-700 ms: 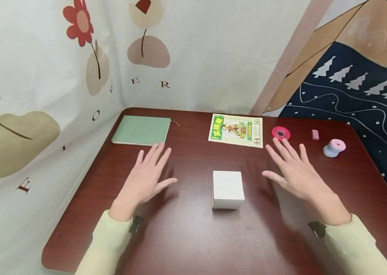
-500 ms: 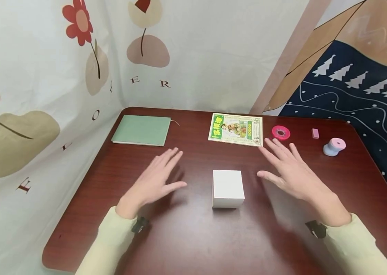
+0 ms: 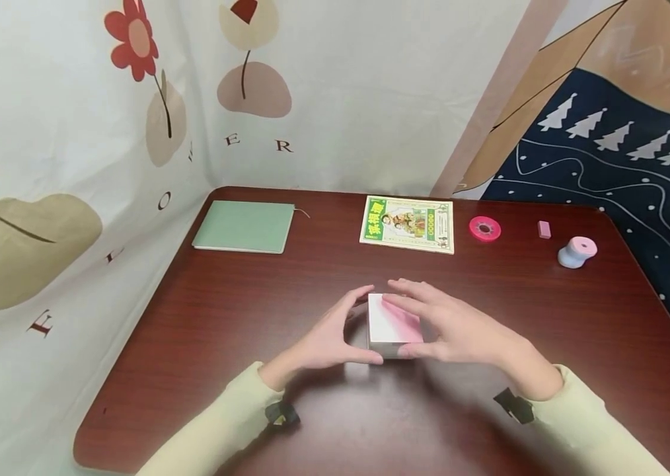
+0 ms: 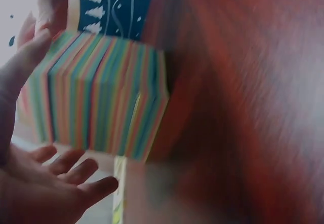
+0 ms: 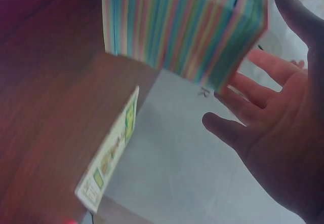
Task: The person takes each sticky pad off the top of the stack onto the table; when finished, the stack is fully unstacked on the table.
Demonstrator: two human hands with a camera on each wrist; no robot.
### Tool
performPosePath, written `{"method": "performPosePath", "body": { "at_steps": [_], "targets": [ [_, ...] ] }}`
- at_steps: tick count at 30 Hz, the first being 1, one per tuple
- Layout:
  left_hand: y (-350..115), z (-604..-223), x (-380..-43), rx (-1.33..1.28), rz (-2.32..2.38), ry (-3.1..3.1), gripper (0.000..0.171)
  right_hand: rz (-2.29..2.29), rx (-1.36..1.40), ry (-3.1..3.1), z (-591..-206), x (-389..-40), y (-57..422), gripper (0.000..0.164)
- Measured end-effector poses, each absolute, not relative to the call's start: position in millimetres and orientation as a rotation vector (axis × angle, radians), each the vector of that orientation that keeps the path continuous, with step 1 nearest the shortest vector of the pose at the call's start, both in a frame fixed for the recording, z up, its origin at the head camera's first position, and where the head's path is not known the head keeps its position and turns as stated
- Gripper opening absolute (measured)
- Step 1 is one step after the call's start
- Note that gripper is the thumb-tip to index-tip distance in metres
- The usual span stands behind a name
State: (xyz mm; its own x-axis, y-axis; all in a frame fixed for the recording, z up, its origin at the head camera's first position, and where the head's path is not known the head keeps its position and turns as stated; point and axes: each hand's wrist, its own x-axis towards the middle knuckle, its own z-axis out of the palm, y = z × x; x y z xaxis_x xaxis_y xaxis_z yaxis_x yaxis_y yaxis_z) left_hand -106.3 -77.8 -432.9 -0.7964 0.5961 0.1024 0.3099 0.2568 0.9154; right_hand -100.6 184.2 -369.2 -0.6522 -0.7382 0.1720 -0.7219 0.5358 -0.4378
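A squarish block of stacked note paper (image 3: 391,320), white on top, stands on the table between both hands. Its sides show thin multicoloured stripes in the left wrist view, where the same paper block (image 4: 101,97) fills the middle. My left hand (image 3: 326,337) is at its left side, thumb by the near corner and fingers spread behind; whether the thumb touches it I cannot tell. From the right, my right hand (image 3: 460,327) reaches over it, casting a pinkish tint on the top. The fingers (image 5: 268,67) of that hand stand spread around a corner.
Along the back of the brown table (image 3: 222,291) lie a green notebook (image 3: 246,226), a printed booklet (image 3: 408,225) and a pink ring-shaped object (image 3: 485,229). A small pink block (image 3: 544,229) and a pink-and-blue spool-shaped object (image 3: 577,252) sit at the right. Printed curtains hang behind.
Both hands have moved inward from either side to the paper block, the left rightward and the right leftward. The block and the other objects have stayed in place.
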Motion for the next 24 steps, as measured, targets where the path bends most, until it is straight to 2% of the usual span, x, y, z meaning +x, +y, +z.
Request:
{"method": "performPosePath", "body": {
  "at_steps": [9, 24],
  "targets": [
    [-61.2, -444.9, -106.4, 0.808, 1.761, 2.235, 0.083, -0.784, -1.338, 2.718, -379.8, -104.1, 171.8, 0.073],
    [-59.6, -446.6, -106.0, 0.783, 1.772, 2.214, 0.082, -0.809, -1.307, 2.735, -372.7, -106.2, 172.5, 0.068]
  ]
}}
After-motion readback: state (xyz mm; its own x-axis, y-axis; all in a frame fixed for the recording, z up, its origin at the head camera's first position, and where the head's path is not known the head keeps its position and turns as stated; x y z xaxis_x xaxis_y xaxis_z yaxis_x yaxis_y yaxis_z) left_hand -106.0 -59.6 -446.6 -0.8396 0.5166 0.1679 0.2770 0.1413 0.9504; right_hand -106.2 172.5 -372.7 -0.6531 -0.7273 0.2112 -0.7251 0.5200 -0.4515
